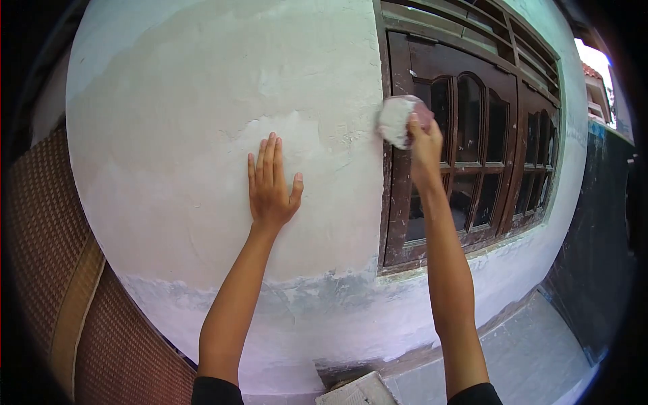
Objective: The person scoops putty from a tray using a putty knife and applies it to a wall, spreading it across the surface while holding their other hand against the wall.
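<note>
Patchy plastered wall [169, 155], left hand [272, 194] flat on it, right hand [426, 143] pinching a round pad [397, 121]

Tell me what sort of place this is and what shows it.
Probably the outside of a house: a patchy plastered wall, a brown wooden window with small glass panes, and a reddish roof beyond against bright sky.
</note>
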### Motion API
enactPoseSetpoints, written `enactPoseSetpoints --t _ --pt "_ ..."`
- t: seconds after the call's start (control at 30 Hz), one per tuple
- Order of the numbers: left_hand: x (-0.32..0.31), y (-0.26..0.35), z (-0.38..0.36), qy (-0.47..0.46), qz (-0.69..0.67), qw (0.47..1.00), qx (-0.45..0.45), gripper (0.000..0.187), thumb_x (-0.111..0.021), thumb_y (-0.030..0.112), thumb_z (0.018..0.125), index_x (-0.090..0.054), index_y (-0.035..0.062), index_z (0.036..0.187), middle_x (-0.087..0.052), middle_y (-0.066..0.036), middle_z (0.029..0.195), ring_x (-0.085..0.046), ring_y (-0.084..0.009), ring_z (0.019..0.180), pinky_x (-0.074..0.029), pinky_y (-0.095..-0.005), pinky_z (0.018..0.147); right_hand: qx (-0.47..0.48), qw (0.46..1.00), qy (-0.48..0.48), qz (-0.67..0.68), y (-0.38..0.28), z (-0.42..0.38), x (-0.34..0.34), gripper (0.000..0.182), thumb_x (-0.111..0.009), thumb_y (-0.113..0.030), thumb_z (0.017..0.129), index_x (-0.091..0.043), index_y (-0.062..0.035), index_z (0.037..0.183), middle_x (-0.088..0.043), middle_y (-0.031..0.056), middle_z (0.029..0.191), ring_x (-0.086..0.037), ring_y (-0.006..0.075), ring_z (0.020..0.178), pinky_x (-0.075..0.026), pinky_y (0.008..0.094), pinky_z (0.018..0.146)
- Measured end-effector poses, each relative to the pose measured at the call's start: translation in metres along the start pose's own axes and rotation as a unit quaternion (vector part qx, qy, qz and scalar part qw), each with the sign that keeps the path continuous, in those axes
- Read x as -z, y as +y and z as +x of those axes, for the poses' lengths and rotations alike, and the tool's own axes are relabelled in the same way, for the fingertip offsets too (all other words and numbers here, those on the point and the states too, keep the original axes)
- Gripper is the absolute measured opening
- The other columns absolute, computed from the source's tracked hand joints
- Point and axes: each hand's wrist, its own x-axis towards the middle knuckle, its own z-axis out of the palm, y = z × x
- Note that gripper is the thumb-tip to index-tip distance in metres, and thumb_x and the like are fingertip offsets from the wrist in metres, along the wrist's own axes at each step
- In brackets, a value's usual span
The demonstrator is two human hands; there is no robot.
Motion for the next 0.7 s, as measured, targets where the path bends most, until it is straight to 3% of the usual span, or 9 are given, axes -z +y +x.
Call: enactPoseSetpoints --t 0.1,0.27,0.33,0.4,0.43,0.57,0.67,0.7 --pt "-0.001 -0.001 0.0 0.003 0.005 1.0 -0.01 0.068 -0.05 0.025 0.091 -0.031 0.001 0.151 -0.033 -0.013 0.157 -0.027 -0.0279 0.147 -0.017 -0.0502 0.122 0.056 0.982 -0.058 -0.174 0.009 -0.013 -0.018 0.024 -0.062 -0.021 0.098 -0.063 -0.0017 0.112 -0.066 0.006 0.099 -0.062 0.0134 0.089 -0.049 0.0296 0.079" --pt "-0.001 -0.001 -0.002 -0.005 0.008 1.0 0.002 0.068 -0.05 0.025 0.091 -0.03 0.001 0.152 -0.033 -0.013 0.157 -0.027 -0.0278 0.147 -0.016 -0.05 0.122 -0.015 0.999 0.028 0.001 0.018 0.016 0.015 0.025 -0.061 -0.019 0.099 -0.061 -0.0002 0.116 -0.067 0.0066 0.101 -0.063 0.0129 0.09 -0.051 0.0304 0.08" --pt "-0.002 -0.001 -0.002 -0.003 0.01 1.0 0.0 0.068 -0.05 0.025 0.091 -0.03 0.0011 0.152 -0.032 -0.013 0.157 -0.027 -0.0278 0.148 -0.016 -0.05 0.122 0.0 0.999 -0.024 0.042 0.013 0.009 0.007 0.026 -0.061 -0.02 0.099 -0.061 -0.0004 0.116 -0.066 0.0051 0.101 -0.062 0.0117 0.092 -0.05 0.0289 0.082" --pt "-0.002 -0.002 -0.001 0.002 0.012 1.0 -0.003 0.068 -0.05 0.025 0.091 -0.03 0.0011 0.152 -0.032 -0.013 0.158 -0.027 -0.0278 0.148 -0.016 -0.0501 0.122 0.008 0.995 -0.098 -0.032 0.014 -0.005 -0.005 0.027 -0.061 -0.02 0.099 -0.061 -0.0003 0.116 -0.066 0.0042 0.102 -0.061 0.0116 0.094 -0.048 0.0278 0.083" --pt "-0.002 -0.003 -0.001 0.001 0.011 1.0 -0.006 0.068 -0.05 0.025 0.091 -0.03 0.0011 0.152 -0.032 -0.013 0.157 -0.027 -0.0279 0.148 -0.017 -0.0501 0.122 0.043 0.989 -0.084 -0.117 0.014 -0.009 -0.009 0.026 -0.061 -0.02 0.099 -0.061 -0.0003 0.116 -0.066 0.0035 0.102 -0.06 0.0112 0.092 -0.048 0.0276 0.082" --pt "-0.002 -0.002 -0.001 -0.002 0.011 1.0 -0.004 0.068 -0.049 0.026 0.091 -0.03 0.001 0.152 -0.032 -0.013 0.157 -0.027 -0.0285 0.147 -0.017 -0.0501 0.121 0.008 0.999 -0.005 -0.041 0.011 0.008 0.013 0.025 -0.061 -0.02 0.099 -0.061 -0.0007 0.114 -0.066 0.0044 0.099 -0.061 0.0112 0.089 -0.049 0.0285 0.079" --pt "-0.002 -0.002 -0.001 0.002 0.013 1.0 -0.005 0.067 -0.049 0.026 0.092 -0.03 0.001 0.152 -0.033 -0.013 0.157 -0.027 -0.0287 0.147 -0.017 -0.0503 0.121 0.036 0.997 -0.061 -0.027 0.008 0.005 0.002 0.024 -0.062 -0.021 0.099 -0.062 -0.0015 0.114 -0.066 0.005 0.098 -0.061 0.0117 0.088 -0.05 0.0289 0.077" --pt "-0.003 -0.002 -0.001 0.002 0.011 1.0 -0.006 0.067 -0.049 0.026 0.092 -0.03 0.001 0.152 -0.033 -0.013 0.157 -0.027 -0.0287 0.147 -0.017 -0.0503 0.121 0.074 0.989 -0.088 -0.096 0.012 0.001 -0.002 0.025 -0.062 -0.021 0.098 -0.062 -0.0022 0.114 -0.066 0.0054 0.099 -0.061 0.0119 0.088 -0.049 0.0287 0.077"
